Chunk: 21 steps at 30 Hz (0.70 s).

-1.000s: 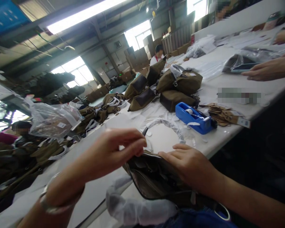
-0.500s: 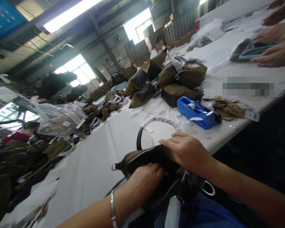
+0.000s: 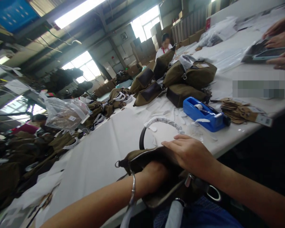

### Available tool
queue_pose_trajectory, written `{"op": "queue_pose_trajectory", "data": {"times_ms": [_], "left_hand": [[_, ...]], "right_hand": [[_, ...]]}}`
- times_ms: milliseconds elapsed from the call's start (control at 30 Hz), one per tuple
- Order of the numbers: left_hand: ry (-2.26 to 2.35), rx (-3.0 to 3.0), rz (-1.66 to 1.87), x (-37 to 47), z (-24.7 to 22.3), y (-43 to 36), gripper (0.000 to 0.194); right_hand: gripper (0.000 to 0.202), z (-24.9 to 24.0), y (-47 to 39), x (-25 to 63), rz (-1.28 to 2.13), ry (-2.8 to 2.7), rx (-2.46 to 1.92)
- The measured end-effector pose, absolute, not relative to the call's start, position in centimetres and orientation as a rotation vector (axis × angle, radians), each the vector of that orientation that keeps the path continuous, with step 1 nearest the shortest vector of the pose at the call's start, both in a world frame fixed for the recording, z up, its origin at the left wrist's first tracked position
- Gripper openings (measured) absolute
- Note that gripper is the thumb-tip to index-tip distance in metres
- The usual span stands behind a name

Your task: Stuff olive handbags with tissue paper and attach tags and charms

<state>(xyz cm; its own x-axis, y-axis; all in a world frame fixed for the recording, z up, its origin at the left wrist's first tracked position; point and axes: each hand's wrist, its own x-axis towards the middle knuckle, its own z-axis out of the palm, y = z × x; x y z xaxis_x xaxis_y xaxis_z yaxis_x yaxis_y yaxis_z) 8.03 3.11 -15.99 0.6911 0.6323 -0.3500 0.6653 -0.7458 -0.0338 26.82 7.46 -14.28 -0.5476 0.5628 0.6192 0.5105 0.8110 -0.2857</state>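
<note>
An olive handbag [image 3: 137, 154] with an open zipper lies at the table's near edge, against my lap. My left hand [image 3: 156, 175] is inside its mouth, and the bag's dark interior hides the fingers. With my right hand [image 3: 192, 152] I grip the zippered rim on the right side, thumb and fingers closed over the edge. One bag handle [image 3: 165, 120], partly wrapped in white paper, arches up behind the bag onto the table. A second wrapped handle [image 3: 175, 213] hangs toward my lap. A metal ring [image 3: 214, 193] shows at the bag's right end.
Beyond my right hand stands a blue tape dispenser [image 3: 204, 114], beside a pile of brown tags [image 3: 239, 110]. Several olive bags [image 3: 190, 74] are heaped farther back. A co-worker's hands [image 3: 281, 44] handle a plastic-wrapped item at the right. More bags [image 3: 21, 155] lie left.
My left hand has gone deeper into the handbag, so its fingers are now out of sight. My right hand keeps its place on the rim. The view has shifted slightly.
</note>
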Motion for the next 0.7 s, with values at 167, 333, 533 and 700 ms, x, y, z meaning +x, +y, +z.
{"op": "queue_pose_trajectory", "data": {"times_ms": [167,333,533,700], "left_hand": [[1.061,2.617,-0.500,7.4,-13.2,3.3,0.041],[1.078,2.351,-0.173,5.4,-7.0,2.9,0.032],[1.394,1.721,0.562,-1.5,-4.9,1.8,0.031],[1.439,0.974,1.266,-3.7,-7.9,2.8,0.045]], "right_hand": [[0.040,-14.2,7.5,27.0,0.092,-2.306,-0.816],[0.040,-14.0,7.7,27.5,0.090,-2.317,-0.859],[0.041,-13.9,8.0,27.1,0.054,-2.270,-0.835],[0.046,-14.2,7.9,26.2,0.080,-2.265,-0.775]]}}
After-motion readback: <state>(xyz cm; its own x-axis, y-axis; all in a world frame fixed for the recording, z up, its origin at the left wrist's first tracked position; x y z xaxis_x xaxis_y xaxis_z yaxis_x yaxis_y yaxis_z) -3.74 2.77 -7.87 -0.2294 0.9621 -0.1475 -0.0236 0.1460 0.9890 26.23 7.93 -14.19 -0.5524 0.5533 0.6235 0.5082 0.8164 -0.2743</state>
